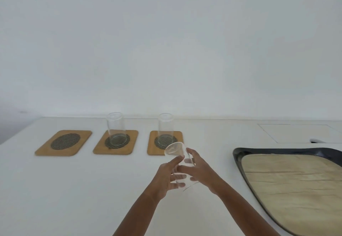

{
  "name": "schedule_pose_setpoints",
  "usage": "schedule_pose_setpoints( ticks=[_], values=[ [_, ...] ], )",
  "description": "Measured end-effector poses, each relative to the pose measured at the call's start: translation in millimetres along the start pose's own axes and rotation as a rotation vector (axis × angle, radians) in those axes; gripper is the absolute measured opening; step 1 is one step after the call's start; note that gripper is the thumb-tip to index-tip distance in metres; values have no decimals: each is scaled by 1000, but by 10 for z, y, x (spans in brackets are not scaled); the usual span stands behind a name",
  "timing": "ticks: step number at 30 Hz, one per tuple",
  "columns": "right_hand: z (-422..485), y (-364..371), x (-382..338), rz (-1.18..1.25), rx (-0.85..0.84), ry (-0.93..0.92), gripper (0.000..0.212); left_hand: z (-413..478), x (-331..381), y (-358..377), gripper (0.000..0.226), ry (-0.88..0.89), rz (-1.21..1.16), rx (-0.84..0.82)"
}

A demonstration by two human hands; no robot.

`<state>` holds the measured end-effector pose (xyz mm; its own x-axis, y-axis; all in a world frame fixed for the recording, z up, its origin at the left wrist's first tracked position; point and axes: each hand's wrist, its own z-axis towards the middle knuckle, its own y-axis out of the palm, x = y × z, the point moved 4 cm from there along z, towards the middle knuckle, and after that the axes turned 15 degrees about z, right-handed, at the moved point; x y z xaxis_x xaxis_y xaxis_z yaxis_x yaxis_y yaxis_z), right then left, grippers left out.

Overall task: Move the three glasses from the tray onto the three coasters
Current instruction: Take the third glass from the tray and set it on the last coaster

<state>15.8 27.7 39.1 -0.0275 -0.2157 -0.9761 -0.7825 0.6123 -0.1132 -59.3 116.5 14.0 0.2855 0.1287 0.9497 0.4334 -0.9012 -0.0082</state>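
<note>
Left coaster [63, 142]: it lay bare at the far left of the white table [92, 189], a wooden mat with a dark mesh oval, nothing on it.
Middle coaster [116, 142]: just to the right of the first, it carried a clear glass [115, 128] standing upright on its mesh circle.
Right coaster [162, 142]: next along the row, it carried a second upright glass [165, 128]; its near right corner was hidden behind the tumbler I held.
My left hand [167, 177]: I had it against the left side of the third glass [180, 167], thumb up along the wall and fingers curled round the lower part, pressed to the glass.
Third glass: it was off the table, between my two hands, tilted with its mouth leaning away and to the left, just in front of the right coaster.
My right hand [199, 169]: I cupped the right side of that same glass, fingers wrapped behind it and showing through the clear wall.
Tray [238, 157]: it sat well to the right, dark-rimmed with a beige lining, no glass on the part I could see.
</note>
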Motion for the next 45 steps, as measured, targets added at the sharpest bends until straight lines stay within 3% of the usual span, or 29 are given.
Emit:
schedule_pose_setpoints(
  ticks=[4,7,14,17,23,28,34,41,45],
  values=[
    [148,368,19,-36,-40,-7,61,-90,-65,-409,26,-18,16,86],
    [220,624,22,-58,-72,0,64,-136,-67,-691,20,-18,-10,141],
    [329,1074,20,-124,-49,-33,82,-177,23,-1194,51,-9,2,234],
    [382,1195,20,-80,-29,-59,83,-174,39,-1325,65,33,-5,220],
    [434,1483,-11,-166,33,-227,87,-212,140,-1600,41,167,76,223],
    [499,1770,-43,-193,35,-315,90,-241,169,-1883,65,277,191,384],
    [657,2069,115,-391,12,-269,77,-301,165,-2324,50,349,333,589],
    [852,2289,355,-688,24,-252,59,-284,180,-2844,57,366,404,705],
    [951,2340,415,-715,30,-283,51,-242,189,-3152,54,354,378,780]
  ],
)
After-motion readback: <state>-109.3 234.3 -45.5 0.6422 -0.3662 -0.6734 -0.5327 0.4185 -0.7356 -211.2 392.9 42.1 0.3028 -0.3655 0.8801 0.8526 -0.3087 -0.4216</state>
